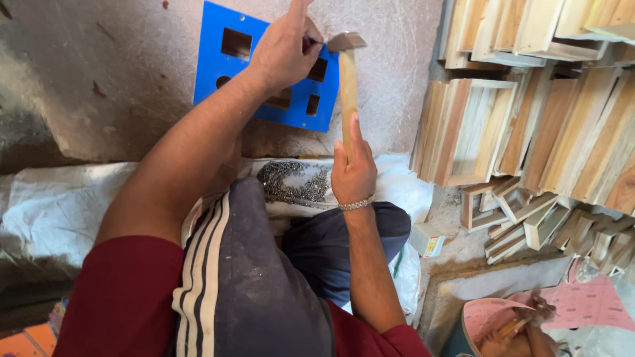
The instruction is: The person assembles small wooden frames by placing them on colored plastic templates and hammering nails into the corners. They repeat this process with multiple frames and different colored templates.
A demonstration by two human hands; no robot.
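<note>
Flat blue panel with square cut-outs [264, 66]: smooth, semi-glossy, looks plastic or painted. Hammer with bare matt wood handle and dull grey metal head [347, 86]. Rough grey concrete floor [99, 79]. Unfinished pale wooden frames [476, 132], raw grain. Woven white plastic sack [53, 205], creased. Heap of small dark metal nails [294, 182].

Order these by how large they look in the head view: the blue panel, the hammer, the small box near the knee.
1. Blue panel, partly hidden by the left hand.
2. Hammer, held in the right hand.
3. Small box, clearly the smallest.
</note>
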